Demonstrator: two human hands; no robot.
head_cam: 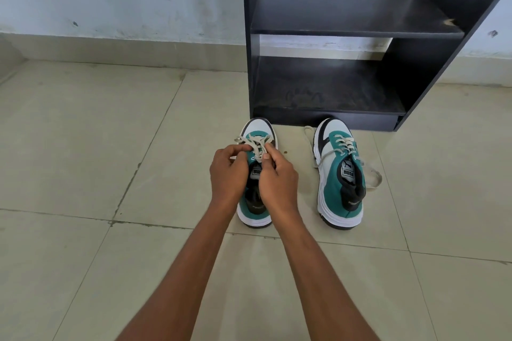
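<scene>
Two green, white and black sneakers stand on the tiled floor, toes pointing toward a black shelf. Over the left sneaker point(256, 130) both my hands work its pale laces point(256, 144). My left hand point(228, 171) pinches a lace end on the left side. My right hand point(278, 177) pinches the laces at the middle of the tongue, where the strands cross. The hands hide the middle of that shoe. The right sneaker point(339, 174) stands apart with its laces point(372, 178) loose and trailing on the floor at both sides.
A black open shelf unit point(346, 30) stands against the pale wall just beyond the shoes, its two visible shelves bare and dusty. Beige floor tiles point(97, 147) spread out to the left and toward me.
</scene>
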